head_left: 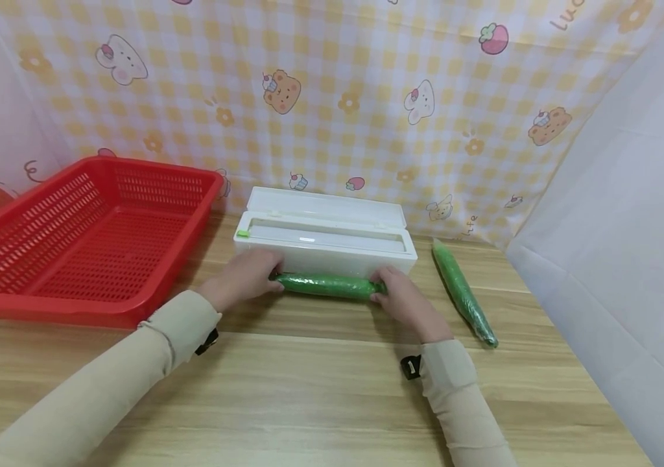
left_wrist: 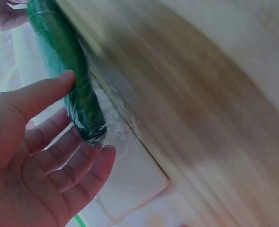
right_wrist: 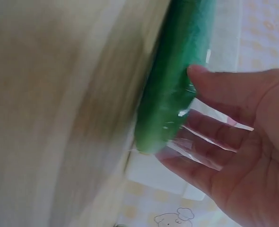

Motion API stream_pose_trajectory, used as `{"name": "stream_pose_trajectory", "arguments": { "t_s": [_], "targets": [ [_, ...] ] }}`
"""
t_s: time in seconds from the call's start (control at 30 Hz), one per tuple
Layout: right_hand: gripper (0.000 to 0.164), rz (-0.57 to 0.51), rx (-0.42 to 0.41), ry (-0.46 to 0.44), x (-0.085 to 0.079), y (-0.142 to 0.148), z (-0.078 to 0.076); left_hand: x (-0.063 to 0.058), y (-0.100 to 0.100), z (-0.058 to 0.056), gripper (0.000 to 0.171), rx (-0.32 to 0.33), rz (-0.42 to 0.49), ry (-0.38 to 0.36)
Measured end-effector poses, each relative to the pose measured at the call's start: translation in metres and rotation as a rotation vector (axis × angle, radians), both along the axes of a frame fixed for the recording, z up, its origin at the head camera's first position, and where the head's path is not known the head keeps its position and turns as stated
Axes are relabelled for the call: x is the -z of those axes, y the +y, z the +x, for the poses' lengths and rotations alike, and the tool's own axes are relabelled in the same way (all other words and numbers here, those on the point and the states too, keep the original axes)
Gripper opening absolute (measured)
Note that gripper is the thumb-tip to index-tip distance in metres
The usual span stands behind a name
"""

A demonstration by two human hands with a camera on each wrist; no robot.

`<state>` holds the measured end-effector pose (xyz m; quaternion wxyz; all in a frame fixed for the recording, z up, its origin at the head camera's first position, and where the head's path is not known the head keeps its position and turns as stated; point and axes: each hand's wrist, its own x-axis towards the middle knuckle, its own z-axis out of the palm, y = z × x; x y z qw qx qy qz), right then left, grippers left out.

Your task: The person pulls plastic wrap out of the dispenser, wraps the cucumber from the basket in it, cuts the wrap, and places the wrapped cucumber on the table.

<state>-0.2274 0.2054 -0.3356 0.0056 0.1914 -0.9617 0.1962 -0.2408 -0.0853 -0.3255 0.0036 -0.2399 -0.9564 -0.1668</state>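
Observation:
A cucumber [head_left: 327, 286] in clear plastic film lies crosswise just in front of a white cling film box [head_left: 332, 250] whose lid stands up. My left hand [head_left: 250, 275] holds its left end, the thumb on one side and the fingers behind. At that end, loose film [left_wrist: 118, 123] sticks out past the cucumber in the left wrist view. Around the other end are the thumb and fingers of my right hand [head_left: 400, 295]. In the right wrist view, film also shows between the cucumber [right_wrist: 165, 104] and the fingertips.
A second film-wrapped cucumber [head_left: 463, 292] lies at the right of the wooden table [head_left: 308, 395]. The red plastic basket [head_left: 183, 269] stands at the left. A checked cloth [head_left: 332, 143] hangs behind the box, and a green slider [head_left: 242, 233] sits on the box's left end.

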Motion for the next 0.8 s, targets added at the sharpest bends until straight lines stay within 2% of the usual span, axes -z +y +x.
{"name": "stream_pose_trajectory", "arguments": {
  "t_s": [0.23,0.33,0.43,0.5,0.6,0.7,0.8],
  "targets": [
    [0.032,0.026,0.006,-0.078,-0.007,0.0,0.002,-0.001,-0.008,0.009,0.017,-0.012,0.125,-0.087],
    [0.033,0.037,-0.013,-0.085,-0.014,-0.004,0.006,-0.002,-0.013,0.011,0.018,-0.048,0.2,-0.118],
    [0.032,0.035,-0.049,-0.078,-0.022,-0.011,0.009,-0.005,-0.019,0.011,0.018,-0.134,0.302,-0.086],
    [0.031,0.035,-0.078,-0.067,-0.028,-0.02,0.01,-0.007,-0.023,0.009,0.02,-0.209,0.381,-0.036],
    [0.03,0.051,-0.109,-0.049,-0.035,-0.038,0.008,-0.01,-0.026,0.005,0.032,-0.328,0.464,0.016],
    [0.028,0.059,-0.129,-0.025,-0.042,-0.061,0.004,-0.009,-0.027,0.0,0.052,-0.438,0.523,-0.007],
    [0.027,0.059,-0.165,0.01,-0.048,-0.088,0.001,-0.007,-0.027,-0.007,0.062,-0.526,0.583,-0.043]
  ]
}}
